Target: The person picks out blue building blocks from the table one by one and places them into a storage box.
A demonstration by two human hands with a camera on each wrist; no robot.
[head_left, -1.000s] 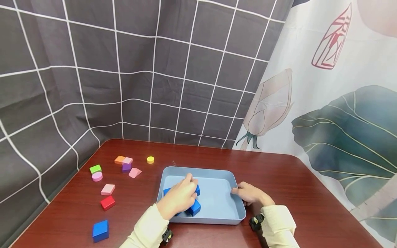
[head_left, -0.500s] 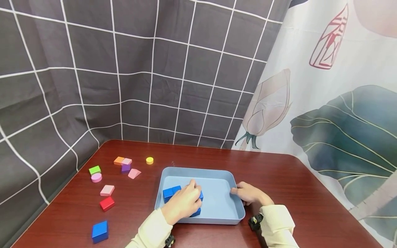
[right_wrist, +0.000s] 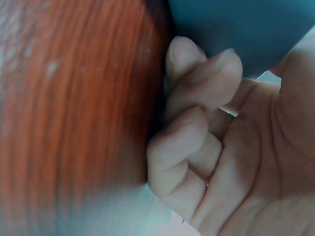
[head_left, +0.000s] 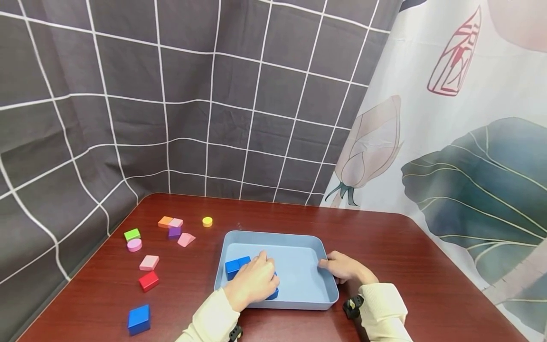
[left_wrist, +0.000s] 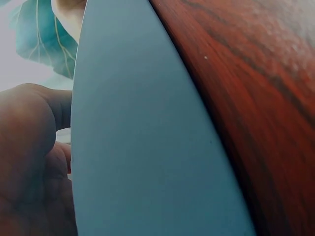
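My left hand point(head_left: 255, 280) is inside the light blue tray point(head_left: 299, 304), its fingers curled down on a blue block point(head_left: 273, 294) that peeks out past them. Left of those fingers, more blue blocks point(head_left: 232, 269) sit together in the tray. How the fingertips meet the block is hidden; in the left wrist view the tray wall point(left_wrist: 142, 123) covers them. At the tray's right side, my right hand point(head_left: 344, 266) grips the wall, thumb over the rim. The right wrist view shows its curled fingers point(right_wrist: 182, 142) outside, low against the table.
Loose blocks lie left on the brown table point(head_left: 384, 247): blue point(head_left: 139, 319), red point(head_left: 148, 281), pink point(head_left: 149, 262), green point(head_left: 132, 234), orange point(head_left: 165, 221) and purple point(head_left: 174, 232). A yellow disc point(head_left: 207, 222) stands behind the tray. A grey checked curtain point(head_left: 188, 118) hangs beyond.
My left hand has shifted right and slightly nearer within the tray, and a blue block under it moved along. Blue blocks at its left are uncovered. The right hand stays on the tray.
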